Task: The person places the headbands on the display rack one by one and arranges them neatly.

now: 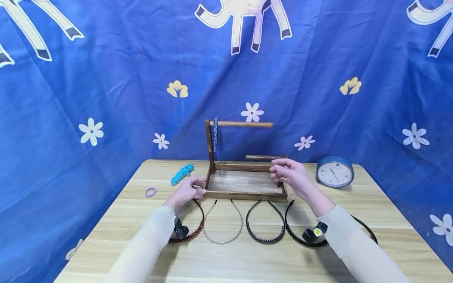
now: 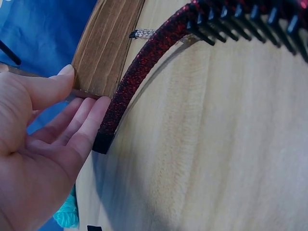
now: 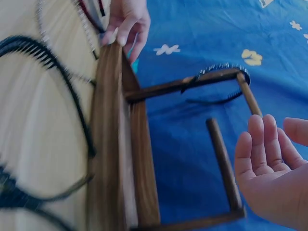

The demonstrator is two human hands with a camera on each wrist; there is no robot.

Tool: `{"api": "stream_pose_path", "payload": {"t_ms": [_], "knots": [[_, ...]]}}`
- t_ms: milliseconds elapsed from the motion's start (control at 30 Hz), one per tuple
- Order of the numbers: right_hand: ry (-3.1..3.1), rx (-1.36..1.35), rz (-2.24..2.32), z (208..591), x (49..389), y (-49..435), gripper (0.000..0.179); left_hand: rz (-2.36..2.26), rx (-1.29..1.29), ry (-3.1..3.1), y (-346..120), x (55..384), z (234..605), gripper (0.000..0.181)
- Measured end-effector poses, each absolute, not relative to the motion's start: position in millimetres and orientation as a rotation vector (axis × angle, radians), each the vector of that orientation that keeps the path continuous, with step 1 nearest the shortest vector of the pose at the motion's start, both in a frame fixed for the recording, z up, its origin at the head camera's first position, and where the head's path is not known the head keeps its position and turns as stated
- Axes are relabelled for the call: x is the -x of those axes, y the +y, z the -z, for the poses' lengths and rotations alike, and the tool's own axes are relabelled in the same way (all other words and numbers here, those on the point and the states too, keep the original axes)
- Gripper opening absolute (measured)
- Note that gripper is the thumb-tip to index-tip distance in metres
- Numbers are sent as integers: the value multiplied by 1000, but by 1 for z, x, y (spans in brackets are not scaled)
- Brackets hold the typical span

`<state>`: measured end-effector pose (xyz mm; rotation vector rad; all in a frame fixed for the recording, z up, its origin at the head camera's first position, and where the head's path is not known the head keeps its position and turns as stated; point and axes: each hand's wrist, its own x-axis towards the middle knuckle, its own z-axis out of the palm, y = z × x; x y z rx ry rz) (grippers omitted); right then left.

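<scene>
My left hand [image 1: 189,190] pinches the front left corner of a brown wooden stand [image 1: 244,195], its thumb and fingers on the wood in the left wrist view. Just beside those fingers lies the end of a glittery dark red headband [image 2: 149,57]. My right hand [image 1: 291,176] is raised near the stand's right end, by the short lower bar [image 1: 260,157]; its palm is bare and its fingers relaxed in the right wrist view. A blue headband [image 1: 215,135] hangs on the upper bar [image 1: 247,124], close to the upright post.
In front of the stand lie a beaded headband [image 1: 221,243], a dark toothed headband [image 1: 265,241] and a black one [image 1: 292,232] partly under my right forearm. A blue clock [image 1: 334,173] stands right. Turquoise cord [image 1: 182,174] and a purple ring [image 1: 150,192] lie left.
</scene>
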<state>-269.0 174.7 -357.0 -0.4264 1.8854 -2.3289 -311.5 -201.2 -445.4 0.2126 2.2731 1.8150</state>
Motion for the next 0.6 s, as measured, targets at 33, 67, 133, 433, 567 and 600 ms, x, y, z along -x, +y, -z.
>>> {"api": "stream_pose_path", "payload": {"t_ms": [33, 67, 133, 433, 567, 600], "knots": [[1897, 424, 2321, 361, 266, 181, 27, -1812, -215, 2271, -201, 311, 446, 51], [1911, 423, 2313, 364, 263, 187, 27, -1812, -215, 2271, -201, 311, 446, 51], [1931, 417, 2303, 370, 257, 199, 30, -1804, -224, 2276, -201, 311, 446, 51], [2072, 437, 2245, 390, 226, 251, 30, -1808, -240, 2270, -202, 311, 445, 50], [2163, 473, 2193, 403, 215, 273, 25, -1811, -240, 2269, -202, 310, 445, 51], [2194, 485, 2173, 407, 211, 278, 24, -1814, -234, 2267, -202, 310, 445, 51]]}}
